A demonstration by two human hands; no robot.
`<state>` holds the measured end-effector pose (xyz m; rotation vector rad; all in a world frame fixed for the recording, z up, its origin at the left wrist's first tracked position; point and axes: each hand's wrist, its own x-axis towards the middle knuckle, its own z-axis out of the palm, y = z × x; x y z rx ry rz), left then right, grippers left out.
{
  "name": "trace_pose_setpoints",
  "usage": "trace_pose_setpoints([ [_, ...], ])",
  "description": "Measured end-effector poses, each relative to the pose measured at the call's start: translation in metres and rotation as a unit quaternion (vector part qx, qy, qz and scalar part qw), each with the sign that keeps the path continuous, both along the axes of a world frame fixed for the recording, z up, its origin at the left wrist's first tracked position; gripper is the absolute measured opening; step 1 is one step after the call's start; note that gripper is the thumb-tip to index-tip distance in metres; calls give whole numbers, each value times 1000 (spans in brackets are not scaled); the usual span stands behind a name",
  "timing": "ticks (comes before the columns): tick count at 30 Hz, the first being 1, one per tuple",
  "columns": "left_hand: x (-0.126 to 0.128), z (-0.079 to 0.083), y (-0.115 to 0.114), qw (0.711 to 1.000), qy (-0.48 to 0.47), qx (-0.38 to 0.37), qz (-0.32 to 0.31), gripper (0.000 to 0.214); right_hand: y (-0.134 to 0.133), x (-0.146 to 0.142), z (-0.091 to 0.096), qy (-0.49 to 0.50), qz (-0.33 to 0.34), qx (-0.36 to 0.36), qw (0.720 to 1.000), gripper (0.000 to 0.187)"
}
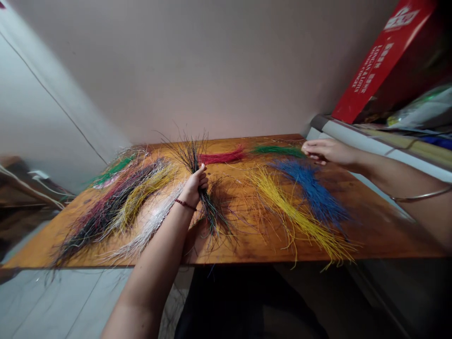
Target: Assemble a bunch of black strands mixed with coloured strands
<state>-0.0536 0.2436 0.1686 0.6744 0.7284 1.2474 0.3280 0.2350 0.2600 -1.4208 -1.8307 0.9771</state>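
Near the middle of the table, my left hand (196, 186) is closed around a bunch of mostly dark thin wires (190, 155), whose ends fan out above and below the fist. Over at the right, my right hand (320, 150) has its fingers curled and pinched at the end of a green wire bundle (277, 150); whatever is between the fingertips is too small to make out. A red wire bundle (226, 155) lies just beyond my left hand. Blue wires (314, 190) spread below my right hand, with yellow wires (296, 212) beside them and sparse orange wires (260, 212) further left.
On the wooden table's (374, 230) left side lie white wires (148, 230), yellowish wires (141, 195), black wires (106, 212), dark red wires (106, 193) and green wires (118, 169). A red box (381, 61) leans at the right above a cluttered ledge. A wall stands behind.
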Motion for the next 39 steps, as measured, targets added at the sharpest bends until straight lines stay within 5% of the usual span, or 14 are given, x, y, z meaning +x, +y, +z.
trace_pose_setpoints([
  [3,1,0,0,1000,0,-7,-5,39,10,4,-9,-163,16,65,984,26],
  [7,7,1,-5,999,42,8,-8,38,22,-8,-31,-301,-91,104,943,19],
  [11,15,3,-16,994,96,49,-20,39,14,-72,-49,-124,-44,52,990,23],
  [16,22,9,-24,994,101,36,-23,39,3,-179,-53,84,63,62,993,38],
  [23,19,9,-22,995,79,59,22,40,34,-248,-66,230,-62,107,965,26],
  [27,15,8,-19,997,43,65,13,40,40,-231,-52,277,-114,181,937,23],
  [32,9,6,-14,998,-28,54,18,41,28,-151,11,288,-205,270,896,31],
  [36,-1,9,-10,993,-102,56,18,39,8,-107,33,272,-34,82,958,24],
  [39,-10,18,-11,988,-146,53,21,32,3,-115,1,219,55,-88,970,20],
])
